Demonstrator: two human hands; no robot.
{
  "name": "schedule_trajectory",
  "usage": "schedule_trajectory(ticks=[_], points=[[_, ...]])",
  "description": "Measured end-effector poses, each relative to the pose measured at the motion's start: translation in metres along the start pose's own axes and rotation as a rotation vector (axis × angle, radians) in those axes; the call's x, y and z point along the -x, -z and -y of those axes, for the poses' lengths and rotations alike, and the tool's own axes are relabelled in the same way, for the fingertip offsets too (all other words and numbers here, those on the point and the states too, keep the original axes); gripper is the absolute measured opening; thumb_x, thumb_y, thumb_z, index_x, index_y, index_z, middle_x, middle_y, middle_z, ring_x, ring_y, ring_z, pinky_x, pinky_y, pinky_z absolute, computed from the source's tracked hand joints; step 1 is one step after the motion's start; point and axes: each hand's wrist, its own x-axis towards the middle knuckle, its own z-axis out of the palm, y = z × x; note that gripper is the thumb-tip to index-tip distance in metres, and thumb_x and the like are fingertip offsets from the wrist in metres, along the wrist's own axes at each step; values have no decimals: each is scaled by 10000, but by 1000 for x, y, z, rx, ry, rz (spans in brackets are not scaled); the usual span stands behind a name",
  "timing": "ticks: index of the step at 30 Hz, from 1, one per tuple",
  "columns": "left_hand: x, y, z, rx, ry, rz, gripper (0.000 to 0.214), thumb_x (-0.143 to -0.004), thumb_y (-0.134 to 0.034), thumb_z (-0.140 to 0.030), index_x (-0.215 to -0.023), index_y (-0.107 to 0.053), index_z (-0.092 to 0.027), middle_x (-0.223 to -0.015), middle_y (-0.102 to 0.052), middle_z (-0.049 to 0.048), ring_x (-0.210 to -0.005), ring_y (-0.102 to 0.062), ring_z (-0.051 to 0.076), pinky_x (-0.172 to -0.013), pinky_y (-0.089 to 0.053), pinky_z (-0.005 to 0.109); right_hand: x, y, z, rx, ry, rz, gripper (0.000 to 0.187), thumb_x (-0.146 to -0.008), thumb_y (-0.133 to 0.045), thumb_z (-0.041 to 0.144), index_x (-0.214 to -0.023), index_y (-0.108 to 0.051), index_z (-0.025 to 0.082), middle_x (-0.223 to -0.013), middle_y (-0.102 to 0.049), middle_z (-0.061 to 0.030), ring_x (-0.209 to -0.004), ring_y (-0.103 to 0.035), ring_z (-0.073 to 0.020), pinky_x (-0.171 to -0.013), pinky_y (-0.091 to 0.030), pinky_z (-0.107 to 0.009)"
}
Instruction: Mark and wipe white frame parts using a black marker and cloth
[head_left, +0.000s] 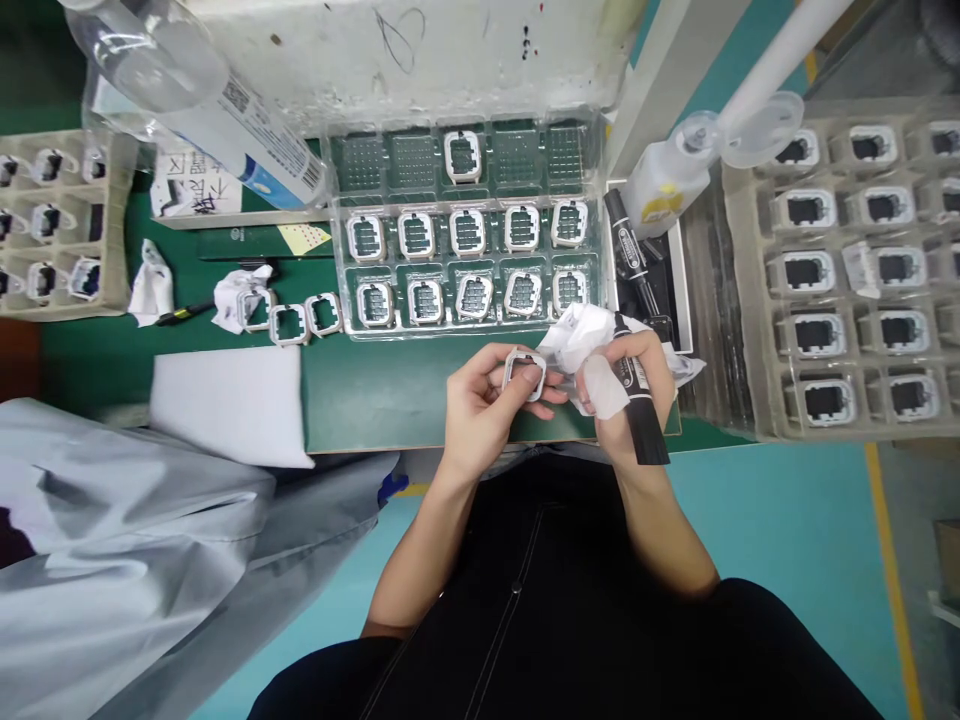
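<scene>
In front of my body, my left hand (484, 405) pinches a small silvery watch-case frame (525, 375) between thumb and fingers. My right hand (637, 385) is closed around a black marker pen (643, 420), its dark end pointing down toward me. A white tissue (581, 335) is bunched at the same fingers, and a white wrap covers one fingertip. Just beyond both hands lies a clear plastic tray (405, 328) with several similar frames in its pockets; one frame (463, 156) sits alone in the far row.
Left on the green bench are loose frames (289, 324), crumpled tissue (152, 285), a white foam sheet (229, 400) and a large clear bottle (247, 130). To the right stand a pump bottle (667, 180) and a stacked tray of frames (765, 400). A co-worker's grey sleeve (150, 540) is at left.
</scene>
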Motion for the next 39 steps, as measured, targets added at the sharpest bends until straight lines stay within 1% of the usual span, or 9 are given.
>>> schedule_trajectory(ticks=[3,9,15,21,26,30,33,36,39], points=[[-2,1,0,21,2,-14,401,-951,-929,-512,-1085,-744,-184,-923,-894,92,-756,-891,243,-554,-689,254,1,-2,1,-101,-13,57,267,-1053,-805,455,-964,-616,289,-652,-701,70,-488,-606,-145,-487,-471,-298],[-5,-2,-4,44,20,-76,366,-937,-927,-481,-1011,-726,-184,-885,-882,76,-694,-872,229,-549,-698,268,1,-2,11,-114,-51,47,338,-978,-880,512,-914,-638,285,-744,-821,19,-584,-749,-195,-562,-625,-357],[-6,-3,-3,58,16,-101,392,-910,-941,-519,-1005,-719,-210,-871,-870,59,-772,-893,258,-569,-720,298,2,0,10,-188,-6,92,280,-979,-869,490,-921,-672,300,-769,-846,-9,-611,-768,-217,-559,-632,-374],[-6,-3,1,-2,-22,-121,425,-939,-922,-567,-1032,-709,-211,-859,-855,50,-811,-895,262,-609,-737,315,3,-2,4,-102,66,43,160,-1010,-857,366,-1046,-709,317,-842,-860,5,-681,-808,-228,-631,-679,-402],[-4,-2,8,3,-111,-142,330,-995,-898,-496,-1090,-745,-220,-909,-852,38,-821,-883,240,-649,-746,321,2,-2,2,-97,48,49,222,-1032,-836,491,-1080,-697,325,-944,-891,-27,-743,-831,-249,-703,-700,-446],[4,-11,8,-31,-215,-186,297,-1043,-854,-482,-1118,-726,-225,-910,-830,22,-791,-861,209,-598,-709,279,2,-4,5,-95,74,45,229,-1059,-801,500,-1097,-679,310,-950,-891,-33,-790,-843,-244,-729,-703,-435],[15,-23,9,-100,-295,-217,262,-1097,-791,-464,-1155,-705,-224,-946,-844,30,-769,-848,187,-663,-725,294,3,-4,5,-46,76,54,212,-1064,-798,470,-1105,-661,313,-1015,-905,-47,-871,-863,-250,-754,-699,-425],[28,-34,17,-158,-332,-203,231,-1136,-733,-447,-1223,-707,-235,-1015,-854,44,-869,-865,200,-728,-745,311,5,-2,5,-41,72,79,235,-1035,-818,488,-1125,-668,331,-1113,-912,-63,-935,-870,-270,-735,-698,-428],[37,-38,31,-199,-348,-177,228,-1147,-709,-428,-1274,-709,-238,-1068,-854,65,-908,-868,212,-713,-741,310,6,-1,6,-46,50,69,290,-997,-843,551,-1102,-656,355,-1137,-908,-55,-965,-866,-289,-731,-715,-457]])
